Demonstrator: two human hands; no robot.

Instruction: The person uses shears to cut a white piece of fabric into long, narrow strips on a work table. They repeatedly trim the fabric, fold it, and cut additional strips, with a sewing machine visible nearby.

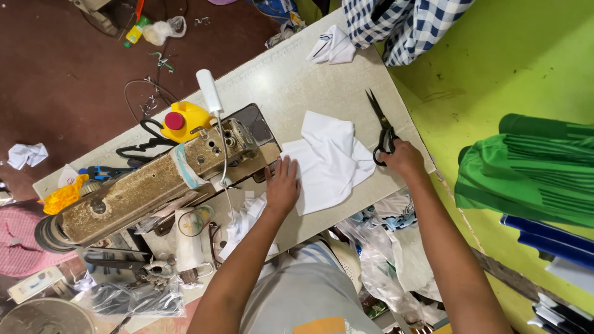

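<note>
Scissors point(382, 130) lie gripped in the right hand point(403, 158) on the table point(291, 80), not yet into the uncut white cloth point(331, 162) the left hand point(283, 184) presses flat beside the sewing machine point(154, 182).

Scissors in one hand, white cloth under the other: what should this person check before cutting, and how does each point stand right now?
1. Left hand flat on the white cloth, pinning it: ok.
2. Right hand gripping the scissors by the handles: ok.
3. Blades pointing away from both hands: ok.
4. Cloth lying smooth: not ok, it is creased and folded.
5. Blades lined up with the cloth: not ok, they lie beside it.
6. Cutting line marked: cannot tell.
</note>
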